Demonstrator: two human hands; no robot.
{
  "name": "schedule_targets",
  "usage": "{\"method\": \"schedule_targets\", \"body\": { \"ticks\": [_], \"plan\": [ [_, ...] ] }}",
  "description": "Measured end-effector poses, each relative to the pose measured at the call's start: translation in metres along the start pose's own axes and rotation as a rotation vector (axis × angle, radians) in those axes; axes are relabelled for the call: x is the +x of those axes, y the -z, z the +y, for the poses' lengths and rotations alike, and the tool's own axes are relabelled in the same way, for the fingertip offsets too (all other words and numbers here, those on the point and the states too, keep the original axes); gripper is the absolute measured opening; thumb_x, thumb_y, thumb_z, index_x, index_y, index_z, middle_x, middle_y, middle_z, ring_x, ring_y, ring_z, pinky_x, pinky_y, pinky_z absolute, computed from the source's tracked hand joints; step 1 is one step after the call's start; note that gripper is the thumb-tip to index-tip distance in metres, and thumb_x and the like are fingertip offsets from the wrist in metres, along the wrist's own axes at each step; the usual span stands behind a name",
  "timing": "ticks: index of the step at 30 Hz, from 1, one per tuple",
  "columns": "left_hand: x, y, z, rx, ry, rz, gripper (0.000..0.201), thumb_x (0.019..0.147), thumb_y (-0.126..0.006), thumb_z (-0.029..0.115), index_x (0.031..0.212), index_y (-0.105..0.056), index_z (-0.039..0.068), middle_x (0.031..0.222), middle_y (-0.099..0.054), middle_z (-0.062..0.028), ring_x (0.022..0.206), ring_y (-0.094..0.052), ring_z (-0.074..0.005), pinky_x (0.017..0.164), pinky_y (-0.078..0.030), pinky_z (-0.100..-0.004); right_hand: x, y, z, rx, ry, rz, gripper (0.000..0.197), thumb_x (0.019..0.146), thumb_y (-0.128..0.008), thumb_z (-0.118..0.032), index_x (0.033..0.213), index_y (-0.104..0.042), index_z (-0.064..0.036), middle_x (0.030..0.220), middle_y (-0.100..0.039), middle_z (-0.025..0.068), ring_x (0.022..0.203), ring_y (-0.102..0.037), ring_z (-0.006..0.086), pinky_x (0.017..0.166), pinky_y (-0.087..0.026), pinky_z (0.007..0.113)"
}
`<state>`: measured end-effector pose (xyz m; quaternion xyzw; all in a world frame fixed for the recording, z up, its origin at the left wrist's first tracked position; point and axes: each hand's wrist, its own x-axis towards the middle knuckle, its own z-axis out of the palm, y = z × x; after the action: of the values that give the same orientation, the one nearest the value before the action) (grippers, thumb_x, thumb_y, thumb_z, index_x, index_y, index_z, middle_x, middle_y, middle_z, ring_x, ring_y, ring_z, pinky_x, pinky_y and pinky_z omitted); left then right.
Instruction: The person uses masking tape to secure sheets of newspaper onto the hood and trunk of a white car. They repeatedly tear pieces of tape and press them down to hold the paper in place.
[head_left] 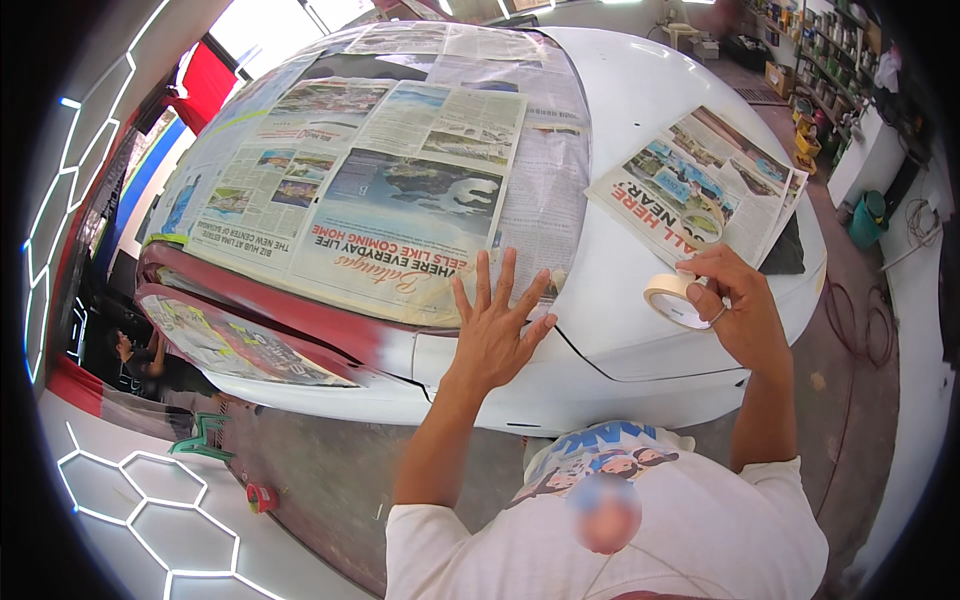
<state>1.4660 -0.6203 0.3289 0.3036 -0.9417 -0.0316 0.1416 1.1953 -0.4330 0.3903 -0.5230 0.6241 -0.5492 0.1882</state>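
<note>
A white car with a dark red edge strip is in front of me, its glass covered by overlapping newspaper sheets. My left hand is spread, its fingers over the near right corner of the front sheet. In my right hand, pinched between thumb and fingers, is a roll of cream masking tape, held above the white panel. Beyond that hand, a folded stack of newspaper lies on the car's white surface. A dark flat piece shows from under the stack.
At the far left another person is low beside the car, near a green stool and a red container. Along the right, a hose lies on the floor, below a green bucket and loaded shelves.
</note>
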Motion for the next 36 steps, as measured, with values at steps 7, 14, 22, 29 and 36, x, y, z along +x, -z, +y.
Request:
{"method": "schedule_targets", "body": {
  "ticks": [7, 14, 22, 29, 36],
  "plan": [
    [0.016, 0.015, -0.031, 0.154, 0.053, 0.187, 0.051, 0.106, -0.052, 0.033, 0.155, -0.049, 0.021, 0.169, -0.029, -0.0159, 0.158, -0.015, -0.0425, 0.123, -0.012, -0.0641, -0.008, -0.005, 0.028, 0.249, -0.135, 0.004, 0.028, 0.100, -0.068, -0.013, 0.127, -0.071, -0.0058, 0.084, -0.062, 0.0014, 0.068, -0.051, 0.0066, 0.064, -0.045, 0.024],
    [0.083, 0.029, -0.103, 0.557, 0.158, -0.203, 0.060, 0.108, -0.034, 0.056, 0.162, -0.036, 0.030, 0.172, -0.021, -0.0108, 0.160, -0.006, -0.0358, 0.125, -0.004, -0.0655, -0.027, 0.003, 0.042, 0.271, -0.198, 0.019, 0.032, 0.101, -0.069, -0.017, 0.130, -0.069, -0.0055, 0.080, -0.063, 0.0015, 0.068, -0.053, 0.0065, 0.062, -0.046, 0.024],
    [0.126, 0.010, -0.109, 0.532, 0.107, -0.317, 0.066, 0.105, -0.030, 0.066, 0.163, -0.033, 0.033, 0.173, -0.018, -0.0065, 0.161, -0.006, -0.0320, 0.125, -0.002, -0.0672, -0.047, 0.021, 0.069, 0.287, -0.262, 0.213, 0.032, 0.101, -0.069, -0.017, 0.130, -0.069, -0.0045, 0.079, -0.064, 0.0015, 0.064, -0.053, 0.0054, 0.057, -0.046, 0.023],
    [0.195, -0.004, -0.134, 0.465, 0.056, -0.285, 0.066, 0.105, -0.029, 0.066, 0.161, -0.036, 0.032, 0.171, -0.024, -0.0041, 0.159, -0.014, -0.0312, 0.125, -0.005, -0.0693, -0.048, 0.019, 0.074, 0.267, -0.320, 0.231, 0.034, 0.100, -0.071, -0.021, 0.129, -0.070, -0.0042, 0.079, -0.064, 0.0015, 0.064, -0.054, 0.0060, 0.057, -0.047, 0.023],
    [0.285, -0.016, -0.158, 0.430, 0.055, -0.339, 0.061, 0.107, -0.027, 0.058, 0.161, -0.036, 0.031, 0.171, -0.025, 0.0012, 0.159, -0.016, -0.0285, 0.125, -0.005, -0.0694, -0.044, 0.013, 0.080, 0.214, -0.399, 0.314, 0.036, 0.097, -0.073, -0.023, 0.126, -0.070, -0.0016, 0.079, -0.064, 0.0022, 0.064, -0.054, 0.0068, 0.056, -0.047, 0.024]
  ]
}}
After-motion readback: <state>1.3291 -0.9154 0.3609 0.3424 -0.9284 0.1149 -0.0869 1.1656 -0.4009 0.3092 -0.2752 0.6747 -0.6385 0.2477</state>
